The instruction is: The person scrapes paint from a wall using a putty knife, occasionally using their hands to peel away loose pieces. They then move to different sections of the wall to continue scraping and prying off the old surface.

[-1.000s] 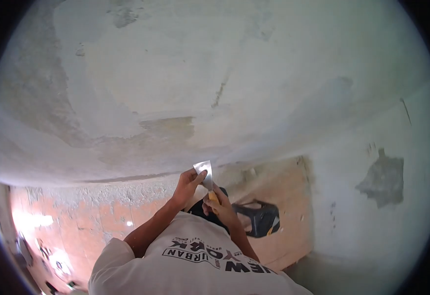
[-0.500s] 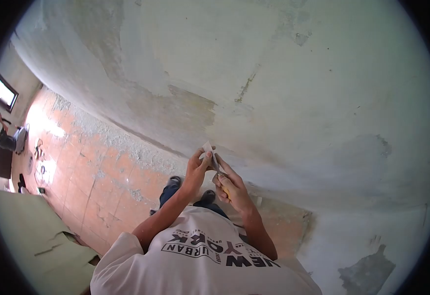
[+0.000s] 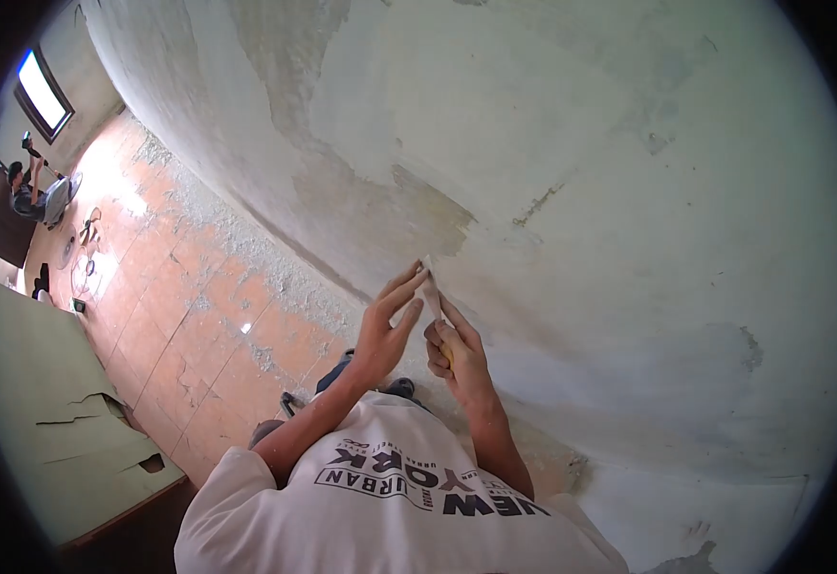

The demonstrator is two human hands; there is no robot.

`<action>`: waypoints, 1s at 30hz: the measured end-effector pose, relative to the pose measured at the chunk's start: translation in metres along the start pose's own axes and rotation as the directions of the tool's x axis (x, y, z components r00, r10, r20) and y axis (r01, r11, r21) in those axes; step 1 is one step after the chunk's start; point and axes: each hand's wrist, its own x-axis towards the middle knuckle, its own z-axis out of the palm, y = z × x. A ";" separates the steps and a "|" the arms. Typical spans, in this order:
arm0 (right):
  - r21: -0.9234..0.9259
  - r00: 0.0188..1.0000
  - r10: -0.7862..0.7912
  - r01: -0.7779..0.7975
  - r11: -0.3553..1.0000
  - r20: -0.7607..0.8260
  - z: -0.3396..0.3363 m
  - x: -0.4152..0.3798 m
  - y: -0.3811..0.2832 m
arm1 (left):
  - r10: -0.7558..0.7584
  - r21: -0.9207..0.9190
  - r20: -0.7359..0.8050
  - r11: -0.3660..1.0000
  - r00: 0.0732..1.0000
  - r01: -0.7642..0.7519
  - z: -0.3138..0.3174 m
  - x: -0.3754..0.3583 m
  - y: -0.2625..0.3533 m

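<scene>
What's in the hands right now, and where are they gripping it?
A putty knife: the right hand is wrapped around its handle, and the left hand's fingertips touch the blade near its tip, by the wall.

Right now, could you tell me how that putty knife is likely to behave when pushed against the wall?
The putty knife has a thin blade, so it probably flexes. The right hand wraps the handle and the left hand fingers touch the blade, likely steadying it.
</scene>
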 end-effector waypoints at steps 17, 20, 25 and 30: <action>-0.324 0.947 -0.299 0.247 0.913 -0.119 0.092 0.100 -0.031 | 0.084 0.013 0.132 0.996 0.988 -0.087 -0.065 0.064 0.017; -0.415 0.863 -0.485 0.392 0.821 -0.144 0.078 0.102 -0.008 | 0.074 0.049 0.241 0.995 0.968 -0.088 -0.066 0.060 0.016; -0.409 0.925 -0.356 0.277 0.870 -0.132 0.091 0.104 -0.027 | 0.044 0.026 0.219 0.998 0.975 -0.051 -0.076 0.070 0.024; -0.289 0.950 -0.233 0.168 0.942 -0.210 0.106 0.083 -0.048 | 0.120 0.055 0.293 0.988 0.949 -0.142 -0.079 0.073 0.025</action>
